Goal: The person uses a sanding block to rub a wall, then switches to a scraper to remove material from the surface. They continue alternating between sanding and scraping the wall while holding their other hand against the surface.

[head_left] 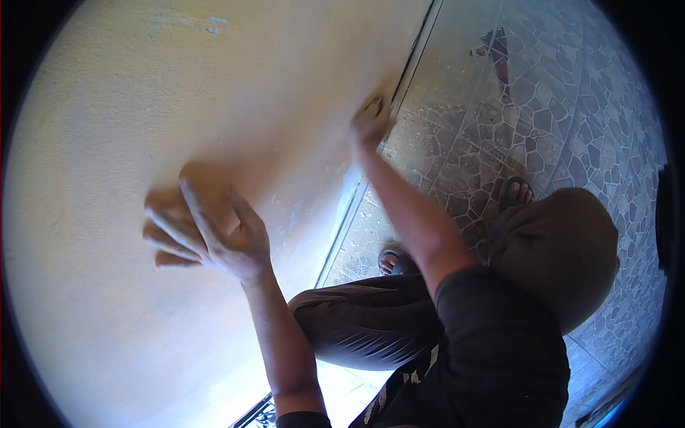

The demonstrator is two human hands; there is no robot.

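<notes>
My left hand (210,228) is spread on the cream-coloured wall (107,128), its fingers apart and nothing in them. Low on the same wall, right by the joint where it meets the floor, is my right hand (373,123). Its fingers are curled and somewhat smeared by motion, and a dark shape shows among them; I cannot tell what it is. The wall's surface is rough, with a few pale bluish patches (214,25) near the top of the view.
The floor (556,135) has a stone-pattern tile with pale specks scattered along the wall. A tool-like thing (499,60) with a dark end and brownish shaft lies there. My bent knees (371,321) and sandalled feet (389,262) are close to the wall.
</notes>
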